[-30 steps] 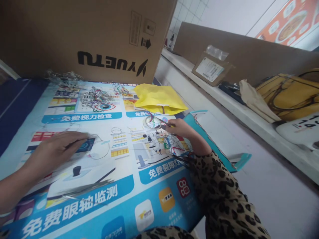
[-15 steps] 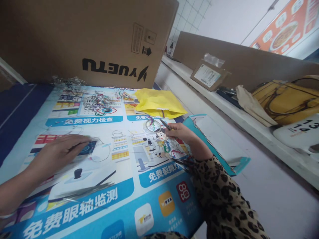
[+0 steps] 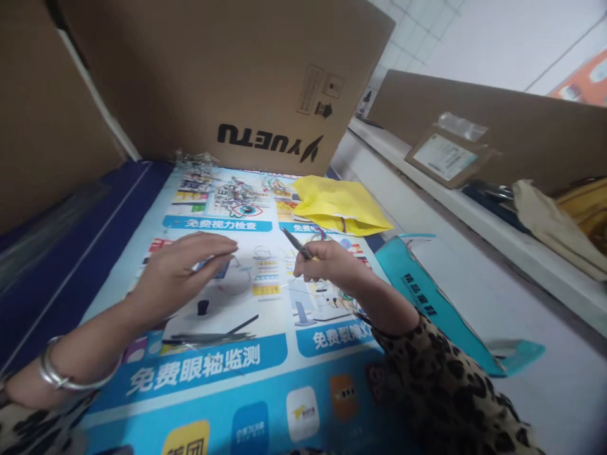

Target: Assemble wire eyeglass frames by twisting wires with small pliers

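Note:
My left hand (image 3: 183,272) is raised over the printed sheet, its thumb and fingertips pinched on a thin wire loop (image 3: 250,278) that hangs below them. My right hand (image 3: 334,268) is closed around a slim, dark, pointed metal tool (image 3: 294,241). Its tip points up and left, and its handle is hidden in my fingers, so I cannot tell whether it is tweezers or pliers. Another small wire coil (image 3: 262,253) lies on the sheet between my hands. Behind my right hand, coloured strands (image 3: 322,234) are partly covered.
A yellow pouch (image 3: 341,202) lies beyond my right hand. Tangled wire pieces (image 3: 237,193) are heaped farther back, before a large cardboard box (image 3: 190,76). Several thin dark strips (image 3: 208,338) lie near the front. A teal package (image 3: 427,297) sits at right, below a white ledge (image 3: 474,218).
The view has swung left, so the scene sits farther right. My left hand has lifted and come closer to my right. The tool's tip now points toward my left hand.

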Available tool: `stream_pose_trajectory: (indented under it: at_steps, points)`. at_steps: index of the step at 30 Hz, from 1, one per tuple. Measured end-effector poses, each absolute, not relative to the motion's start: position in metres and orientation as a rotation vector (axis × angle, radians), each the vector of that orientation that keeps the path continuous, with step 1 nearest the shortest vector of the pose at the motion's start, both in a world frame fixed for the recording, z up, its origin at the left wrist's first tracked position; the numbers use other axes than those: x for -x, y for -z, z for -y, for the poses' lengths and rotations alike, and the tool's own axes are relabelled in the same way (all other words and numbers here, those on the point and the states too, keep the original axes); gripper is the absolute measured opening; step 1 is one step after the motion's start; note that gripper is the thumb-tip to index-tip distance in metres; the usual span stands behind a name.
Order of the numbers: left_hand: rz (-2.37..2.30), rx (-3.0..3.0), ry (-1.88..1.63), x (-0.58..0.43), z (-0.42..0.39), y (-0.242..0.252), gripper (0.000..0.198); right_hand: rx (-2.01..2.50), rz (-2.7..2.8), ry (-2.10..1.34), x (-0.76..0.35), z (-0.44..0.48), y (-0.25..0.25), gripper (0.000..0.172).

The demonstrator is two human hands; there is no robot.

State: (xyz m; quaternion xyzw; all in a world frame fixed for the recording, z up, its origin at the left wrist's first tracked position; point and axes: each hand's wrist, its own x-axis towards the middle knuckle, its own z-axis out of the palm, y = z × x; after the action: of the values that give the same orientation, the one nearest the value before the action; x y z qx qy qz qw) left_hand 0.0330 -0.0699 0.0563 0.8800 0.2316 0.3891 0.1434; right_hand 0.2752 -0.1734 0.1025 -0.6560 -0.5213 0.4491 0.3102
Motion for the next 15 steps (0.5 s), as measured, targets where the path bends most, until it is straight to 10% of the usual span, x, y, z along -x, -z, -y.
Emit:
stream_pose_trajectory:
  at_steps: [15]
  points:
    - [-0.394,-3.164,-0.948,-0.033,0.07,-0.057,0.023,1.319,1.292,-1.582,-0.217,0.121,-0.076,0.006]
